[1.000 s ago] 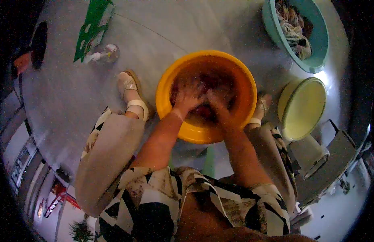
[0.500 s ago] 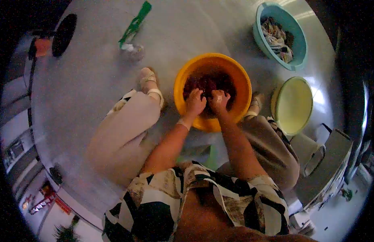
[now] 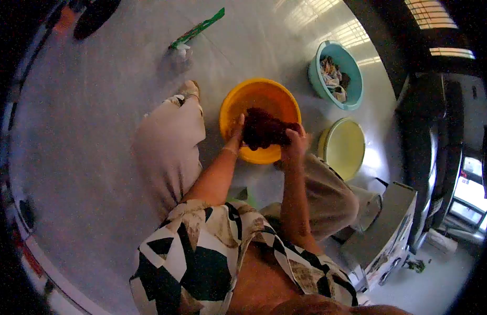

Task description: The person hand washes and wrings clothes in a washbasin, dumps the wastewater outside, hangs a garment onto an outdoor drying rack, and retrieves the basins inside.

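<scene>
A bunched dark red cloth (image 3: pixel 264 128) is held up over the orange basin (image 3: pixel 234 97). My right hand (image 3: pixel 294 143) is closed round the cloth's right end, near the basin's right rim. At the cloth's left side is my left hand (image 3: pixel 236 131), its fingers pointing up along the cloth; the side of them that meets the cloth is hidden. The inside of the basin shows orange above the cloth.
To the right stand a pale yellow bucket (image 3: pixel 346 149) and a turquoise basin (image 3: pixel 353 79) with crumpled clothes. A green strip-like object (image 3: pixel 199 28) and a clear container (image 3: pixel 181 56) are ahead left. A grey box (image 3: pixel 377 220) stands lower right.
The dark red cloth has come up out of the bottom of the orange basin, now between both hands. My right hand has closed on its end. The view has turned to the right.
</scene>
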### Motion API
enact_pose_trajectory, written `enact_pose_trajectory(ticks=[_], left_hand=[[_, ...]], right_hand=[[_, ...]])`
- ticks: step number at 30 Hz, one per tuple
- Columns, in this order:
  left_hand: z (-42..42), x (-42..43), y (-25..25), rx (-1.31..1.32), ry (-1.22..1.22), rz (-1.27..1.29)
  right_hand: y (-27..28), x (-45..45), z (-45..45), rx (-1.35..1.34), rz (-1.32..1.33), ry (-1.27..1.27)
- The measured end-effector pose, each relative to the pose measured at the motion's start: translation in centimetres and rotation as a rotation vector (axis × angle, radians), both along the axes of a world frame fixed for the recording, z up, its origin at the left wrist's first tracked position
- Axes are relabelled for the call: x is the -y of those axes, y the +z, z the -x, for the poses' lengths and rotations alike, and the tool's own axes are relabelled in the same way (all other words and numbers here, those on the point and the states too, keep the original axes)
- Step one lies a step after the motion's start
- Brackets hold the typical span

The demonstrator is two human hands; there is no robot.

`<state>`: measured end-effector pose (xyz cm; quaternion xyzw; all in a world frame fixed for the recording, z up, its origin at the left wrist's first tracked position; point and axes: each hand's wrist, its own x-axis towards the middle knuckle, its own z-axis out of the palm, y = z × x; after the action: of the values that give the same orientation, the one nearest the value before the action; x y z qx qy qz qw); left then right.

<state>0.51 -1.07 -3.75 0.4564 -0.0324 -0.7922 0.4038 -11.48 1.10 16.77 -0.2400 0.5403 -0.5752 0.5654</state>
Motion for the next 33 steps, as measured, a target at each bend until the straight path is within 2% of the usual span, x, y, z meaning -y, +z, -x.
enact_pose_trajectory(ticks=[3, 5, 6, 8, 9, 10, 11, 12, 14, 15, 16, 17, 18, 19, 21, 24, 25, 28, 32, 33], left_hand=[[1.3, 0.5, -1.2, -0.132, -0.044, 0.269], [2.7, 1.1, -2.1, -0.103, -0.124, 0.534], [3.4, 1.6, -3.5, 0.005, -0.170, 0.736], [4.3, 2.6, -5.6, 0.251, -0.193, 1.116], [4.6, 2.6, -6.3, 0.374, -0.164, 1.156], [4.7, 2.1, -6.3, 0.518, -0.104, 1.136], [4.8, 1.3, -6.5, 0.661, -0.046, 1.107], [4.4, 1.2, -4.2, 0.680, -0.073, 0.948], [2.3, 0.2, 4.6, 0.652, -0.110, 0.546], [2.5, 0.0, 6.8, 0.664, -0.132, 0.516], [2.6, -0.4, 8.9, 0.684, -0.166, 0.488], [4.1, -0.8, 6.7, 0.723, -0.183, 0.558], [5.5, -1.1, 4.4, 0.763, -0.197, 0.628], [5.3, -1.5, 8.2, 0.856, -0.442, 0.643], [6.4, -3.3, 9.4, 0.772, -0.550, 0.898], [6.3, -4.5, 13.2, 0.978, -0.916, 1.050], [6.6, -4.7, 11.8, 1.031, -0.797, 1.094], [6.8, -3.2, 9.7, 1.230, -0.700, 1.099], [5.2, 0.3, 9.3, 1.422, -0.671, 0.893], [4.9, 1.2, 8.6, 1.400, -0.622, 0.857]], right_hand=[[2.3, -0.5, 1.6, 0.056, 0.184, 0.094], [1.8, 0.4, 1.8, 0.135, 0.171, 0.048], [1.2, 1.0, 2.0, 0.177, 0.169, 0.022], [-3.6, 1.1, 4.1, 0.118, 0.102, -0.007], [-5.8, 0.5, 4.6, 0.085, 0.034, -0.054], [-7.4, 0.2, 4.7, 0.054, -0.036, -0.102], [-8.3, 0.1, 4.4, 0.074, -0.003, 0.001], [-10.0, -0.1, 4.3, 0.184, -0.048, 0.087], [-13.4, -0.8, 3.9, 0.405, -0.131, 0.253], [-11.9, -1.2, 2.4, 0.390, -0.081, 0.237], [-12.3, -1.3, 2.5, 0.461, -0.185, 0.176], [-13.1, -1.5, 2.9, 0.533, -0.291, 0.113], [-15.6, -1.8, 3.9, 0.600, -0.273, 0.156], [-18.3, -2.2, 5.1, 0.666, -0.258, 0.200], [-19.6, -2.7, 5.6, 0.725, -0.235, 0.225], [-19.0, -2.8, 4.9, 0.755, -0.201, 0.171], [-18.5, -2.6, 4.4, 0.759, -0.172, 0.134], [-17.8, -1.5, 2.8, 0.768, -0.080, 0.057], [-17.6, -0.4, 1.5, 0.772, 0.036, -0.028], [-17.3, -0.1, 1.1, 0.765, 0.050, -0.044]])
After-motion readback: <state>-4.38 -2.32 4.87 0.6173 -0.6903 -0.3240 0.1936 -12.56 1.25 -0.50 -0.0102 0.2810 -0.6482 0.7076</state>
